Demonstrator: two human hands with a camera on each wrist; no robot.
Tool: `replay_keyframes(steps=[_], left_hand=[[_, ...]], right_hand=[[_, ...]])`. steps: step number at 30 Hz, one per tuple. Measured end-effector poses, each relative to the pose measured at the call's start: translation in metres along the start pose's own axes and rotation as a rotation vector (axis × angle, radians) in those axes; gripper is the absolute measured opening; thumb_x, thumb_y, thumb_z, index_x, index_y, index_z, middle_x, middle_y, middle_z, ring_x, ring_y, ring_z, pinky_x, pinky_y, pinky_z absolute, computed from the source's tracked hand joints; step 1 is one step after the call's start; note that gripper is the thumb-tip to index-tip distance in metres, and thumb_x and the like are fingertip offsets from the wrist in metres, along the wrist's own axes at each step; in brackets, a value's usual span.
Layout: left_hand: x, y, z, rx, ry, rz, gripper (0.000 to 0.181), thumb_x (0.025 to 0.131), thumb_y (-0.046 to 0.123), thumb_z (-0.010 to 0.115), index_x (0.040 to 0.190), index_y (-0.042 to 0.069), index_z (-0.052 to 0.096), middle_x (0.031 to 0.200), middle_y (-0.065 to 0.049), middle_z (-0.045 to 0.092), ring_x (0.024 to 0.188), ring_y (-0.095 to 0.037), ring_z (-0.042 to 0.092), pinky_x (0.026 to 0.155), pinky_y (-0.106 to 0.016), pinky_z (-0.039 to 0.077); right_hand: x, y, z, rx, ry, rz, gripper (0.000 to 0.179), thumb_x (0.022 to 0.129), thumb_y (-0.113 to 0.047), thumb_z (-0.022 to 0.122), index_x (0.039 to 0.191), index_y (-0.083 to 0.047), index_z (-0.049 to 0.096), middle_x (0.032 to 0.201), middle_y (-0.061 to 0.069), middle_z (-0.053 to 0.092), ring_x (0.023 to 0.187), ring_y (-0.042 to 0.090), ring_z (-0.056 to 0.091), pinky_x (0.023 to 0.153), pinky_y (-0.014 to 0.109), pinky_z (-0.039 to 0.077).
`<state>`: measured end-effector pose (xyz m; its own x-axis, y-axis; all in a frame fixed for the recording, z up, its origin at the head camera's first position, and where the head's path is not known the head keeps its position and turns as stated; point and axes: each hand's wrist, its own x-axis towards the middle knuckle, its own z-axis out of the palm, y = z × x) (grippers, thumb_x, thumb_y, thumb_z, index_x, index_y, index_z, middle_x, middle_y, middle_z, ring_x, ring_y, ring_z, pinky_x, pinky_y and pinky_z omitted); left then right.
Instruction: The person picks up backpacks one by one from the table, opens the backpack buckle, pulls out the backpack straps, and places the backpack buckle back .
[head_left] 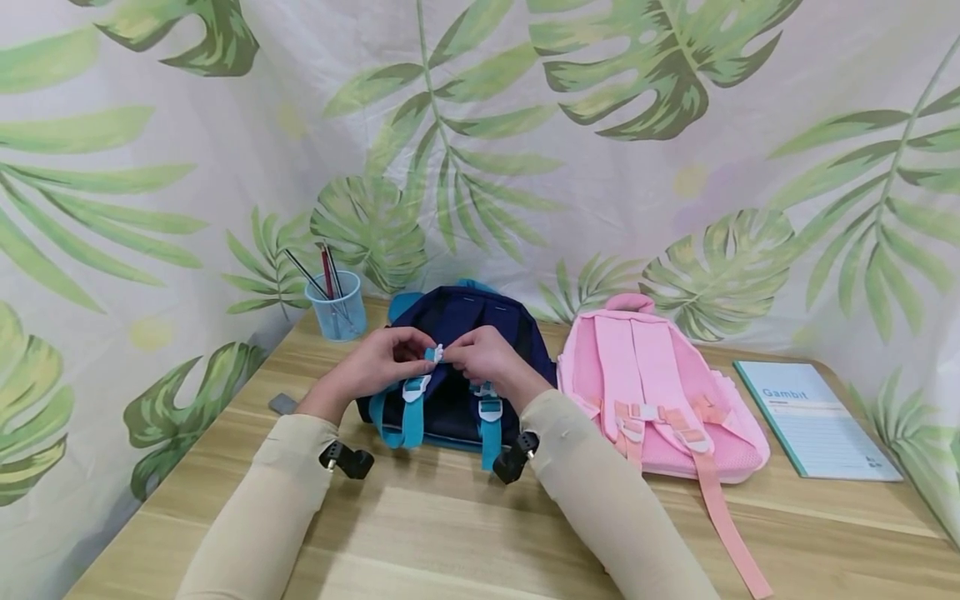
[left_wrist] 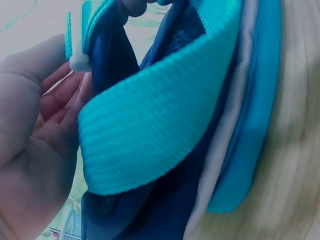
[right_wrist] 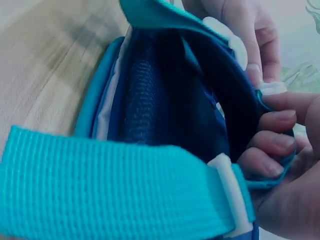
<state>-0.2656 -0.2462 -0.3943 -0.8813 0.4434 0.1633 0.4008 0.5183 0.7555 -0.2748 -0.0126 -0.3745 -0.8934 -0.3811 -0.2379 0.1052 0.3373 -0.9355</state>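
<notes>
A navy backpack (head_left: 534, 337) with teal webbing lies on the table, its shoulder straps facing up. Over it, both hands meet at a small white buckle (head_left: 439, 353) on a short teal strap. My left hand (head_left: 382, 364) pinches the buckle's left side, where the teal webbing joins it, between thumb and fingers. From the right, my right hand (head_left: 489, 360) pinches the buckle's other side; its remaining fingers (right_wrist: 272, 142) curl in beside the shoulder strap. White strap adjusters (head_left: 415, 388) and loose teal strap ends (head_left: 491, 442) hang below the hands. A teal webbing loop (left_wrist: 155, 125) crosses the left wrist view.
A pink backpack (head_left: 656, 350) lies close on the right, one strap end (head_left: 731, 533) trailing toward the front. Farther right is a notebook (head_left: 821, 421). A blue mesh cup (head_left: 337, 310) with pencils stands at back left, and a small grey object (head_left: 282, 404) lies nearby.
</notes>
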Motion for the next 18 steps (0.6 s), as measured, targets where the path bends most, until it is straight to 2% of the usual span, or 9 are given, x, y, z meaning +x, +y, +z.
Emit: replay_keyframes(steps=[4, 10, 15, 18], left_hand=[[0.001, 0.0, 0.001, 0.006, 0.008, 0.016, 0.026, 0.1, 0.013, 0.078, 0.124, 0.005, 0.073, 0.108, -0.012, 0.074, 0.094, -0.021, 0.067, 0.083, -0.027, 0.056], [0.001, -0.003, 0.002, -0.005, 0.015, -0.018, 0.027, 0.101, 0.015, 0.078, 0.125, 0.003, 0.073, 0.108, -0.011, 0.074, 0.094, -0.021, 0.067, 0.083, -0.026, 0.057], [0.002, -0.002, 0.003, -0.002, 0.021, 0.006, 0.026, 0.1, 0.013, 0.078, 0.123, 0.002, 0.073, 0.106, -0.009, 0.074, 0.092, -0.023, 0.067, 0.081, -0.026, 0.057], [0.001, -0.002, 0.003, -0.005, 0.021, 0.028, 0.023, 0.1, 0.012, 0.078, 0.121, 0.004, 0.072, 0.106, -0.01, 0.074, 0.092, -0.022, 0.067, 0.081, -0.026, 0.057]], right_hand=[[0.0, 0.001, -0.004, -0.014, -0.046, -0.037, 0.024, 0.107, -0.018, 0.066, 0.09, -0.004, 0.074, 0.069, 0.0, 0.053, 0.058, 0.014, 0.042, 0.057, 0.025, 0.038], [-0.003, 0.006, -0.021, -0.052, -0.086, -0.066, 0.029, 0.106, -0.023, 0.07, 0.1, 0.005, 0.073, 0.068, 0.0, 0.056, 0.056, 0.014, 0.046, 0.055, 0.026, 0.039], [-0.003, 0.01, -0.027, 0.001, -0.11, -0.054, 0.025, 0.106, -0.017, 0.068, 0.109, 0.007, 0.073, 0.068, 0.0, 0.051, 0.054, 0.014, 0.043, 0.055, 0.026, 0.036], [-0.002, 0.012, -0.024, 0.058, -0.11, -0.053, 0.022, 0.107, -0.013, 0.067, 0.111, 0.007, 0.073, 0.069, -0.001, 0.048, 0.054, 0.014, 0.04, 0.055, 0.026, 0.034]])
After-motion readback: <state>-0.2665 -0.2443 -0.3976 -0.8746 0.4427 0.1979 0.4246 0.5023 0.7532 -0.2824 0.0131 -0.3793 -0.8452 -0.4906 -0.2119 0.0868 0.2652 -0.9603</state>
